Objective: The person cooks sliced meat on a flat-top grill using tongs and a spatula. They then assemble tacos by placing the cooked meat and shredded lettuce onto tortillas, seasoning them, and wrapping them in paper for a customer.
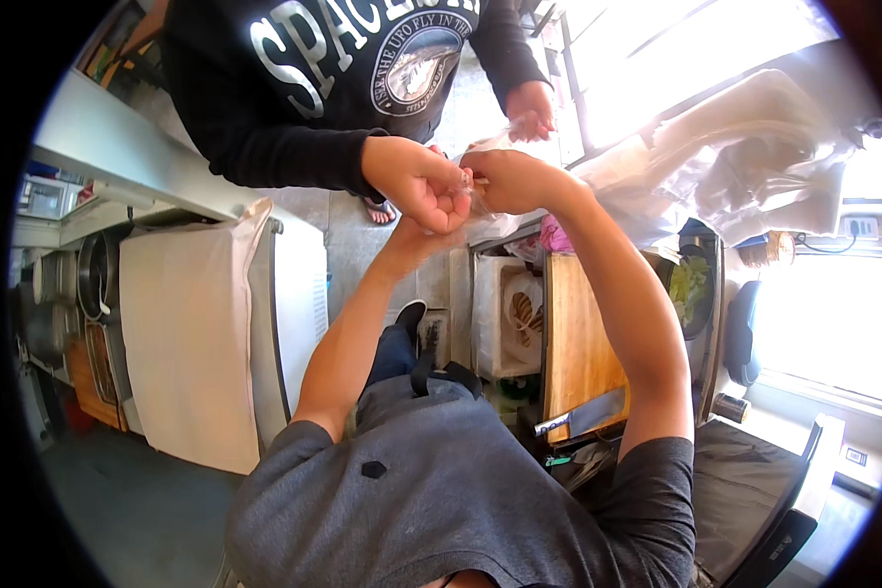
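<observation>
— Pinching that clear plastic bag [482,201] at its edge, your right hand [508,179] has its fingers pressed together on the film.

— And your left hand [414,238]?

— Tucked under a co-worker's hand [416,179], so I cannot tell its grip. Bag's up between you, above the wooden board [576,333]. Pull unevenly and I reckon the thin film tears or slips.

A thin clear plastic bag [490,211], crumpled, hangs pinched above the wooden board.
</observation>
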Motion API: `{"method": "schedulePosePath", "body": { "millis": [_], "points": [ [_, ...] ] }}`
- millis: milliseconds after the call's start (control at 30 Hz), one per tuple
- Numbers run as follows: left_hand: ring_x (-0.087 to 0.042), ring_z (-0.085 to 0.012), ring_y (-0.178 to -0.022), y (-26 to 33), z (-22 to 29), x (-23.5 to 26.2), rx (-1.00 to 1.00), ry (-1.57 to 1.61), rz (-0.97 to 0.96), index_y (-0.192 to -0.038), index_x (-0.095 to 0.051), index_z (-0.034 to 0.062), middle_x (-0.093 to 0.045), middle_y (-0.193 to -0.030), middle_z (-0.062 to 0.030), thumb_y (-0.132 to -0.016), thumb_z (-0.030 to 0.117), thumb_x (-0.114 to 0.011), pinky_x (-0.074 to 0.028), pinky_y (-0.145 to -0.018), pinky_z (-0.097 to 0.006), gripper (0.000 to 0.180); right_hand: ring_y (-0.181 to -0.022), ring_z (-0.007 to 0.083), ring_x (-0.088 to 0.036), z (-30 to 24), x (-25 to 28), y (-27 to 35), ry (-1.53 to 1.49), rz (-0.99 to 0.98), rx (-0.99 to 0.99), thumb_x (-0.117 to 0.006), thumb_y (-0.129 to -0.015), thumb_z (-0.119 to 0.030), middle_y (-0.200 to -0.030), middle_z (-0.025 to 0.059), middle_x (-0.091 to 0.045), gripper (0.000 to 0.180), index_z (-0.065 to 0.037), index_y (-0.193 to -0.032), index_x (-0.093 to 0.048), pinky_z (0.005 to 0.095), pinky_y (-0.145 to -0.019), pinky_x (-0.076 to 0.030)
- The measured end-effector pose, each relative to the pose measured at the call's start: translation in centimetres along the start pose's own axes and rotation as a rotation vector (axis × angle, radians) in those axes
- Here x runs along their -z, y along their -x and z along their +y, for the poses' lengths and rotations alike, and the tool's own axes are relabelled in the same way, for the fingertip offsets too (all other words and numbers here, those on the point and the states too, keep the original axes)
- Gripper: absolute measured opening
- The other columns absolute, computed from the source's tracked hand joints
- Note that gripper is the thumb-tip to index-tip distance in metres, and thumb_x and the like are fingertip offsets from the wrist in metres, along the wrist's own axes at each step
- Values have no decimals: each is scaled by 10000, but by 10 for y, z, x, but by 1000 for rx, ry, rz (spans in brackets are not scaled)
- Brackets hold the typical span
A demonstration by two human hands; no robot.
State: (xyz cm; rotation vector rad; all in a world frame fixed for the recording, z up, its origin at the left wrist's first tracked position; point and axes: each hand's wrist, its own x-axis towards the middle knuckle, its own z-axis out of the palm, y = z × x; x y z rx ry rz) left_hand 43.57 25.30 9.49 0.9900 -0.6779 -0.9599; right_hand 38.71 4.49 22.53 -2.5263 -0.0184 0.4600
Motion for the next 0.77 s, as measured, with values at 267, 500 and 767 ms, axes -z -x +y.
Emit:
{"method": "schedulePosePath", "body": {
  "millis": [267,500,767],
  "points": [
    [-631,-117,-1163,-95,-31,18,-39,-17,198,-1379,-605,16,-673,-1279,-17,-967,70,-740,-501,-1023,-295,437,-1213,374,-662,-86,26,118,-109,848,-119,-720,-931,-142,-1288,207,-691,422,-15,-1328,-649,429,-1043,-508],
    [-684,-112,-979,-174,-55,10,181,-184,221,-1360,-613,10,-721,-1176,-46,-1029,182,-687,-572,-818,-266,381,-925,370,-737,-81,-149,246,-471,815,-564,-712,-954,-148,-972,221,-734,205,-13,-1108,-720,426,-803,-583],
    [-672,-116,-753,-111,-170,19,617,-412,-169,-1250,-640,-7,-647,-816,-12,-1011,133,-646,-523,-633,-251,276,-800,456,-692,-131,-397,325,-547,761,-1355,-658,-944,-360,-823,237,-706,375,-32,-765,-687,550,-706,-548]
  ]
}}
